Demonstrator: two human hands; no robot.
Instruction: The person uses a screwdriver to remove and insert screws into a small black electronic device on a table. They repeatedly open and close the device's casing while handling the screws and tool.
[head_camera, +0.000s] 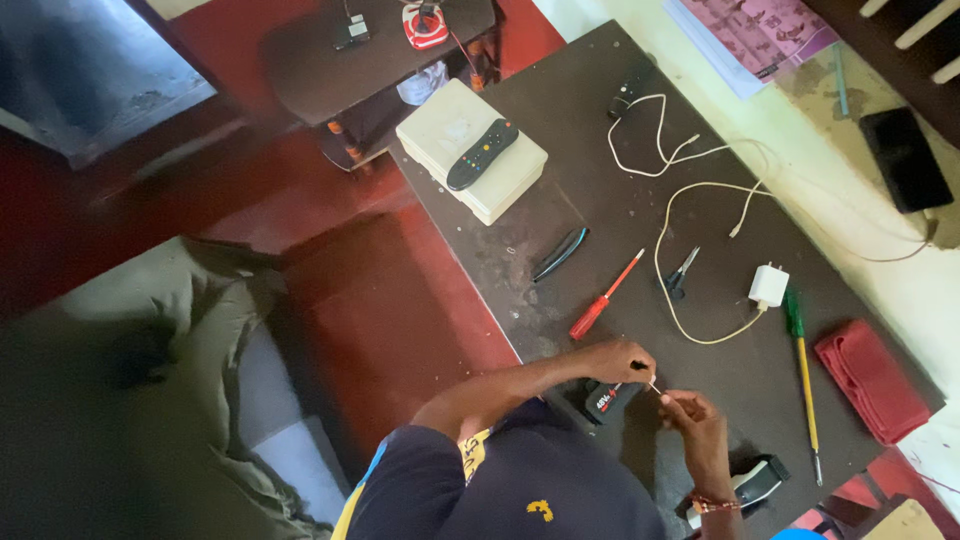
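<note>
My left hand (620, 360) and my right hand (692, 412) meet over the near edge of a dark table (560, 120). Both pinch a thin pale rod (655, 386) that runs between their fingertips. Its left end looks dark, but it is too small to tell what it is. A small black block with a red label (602, 402) lies on the table just under my left hand. My right wrist wears a beaded bracelet (714, 505), and a black and white gadget (756, 480) lies beside it.
On the table lie a red-handled screwdriver (600, 300), small scissors (681, 271), a white charger (768, 285) with cable, a green and yellow screwdriver (803, 370), a red cloth (870, 382), and a remote (482, 155) on a white box (500, 190). A phone (905, 158) lies beyond.
</note>
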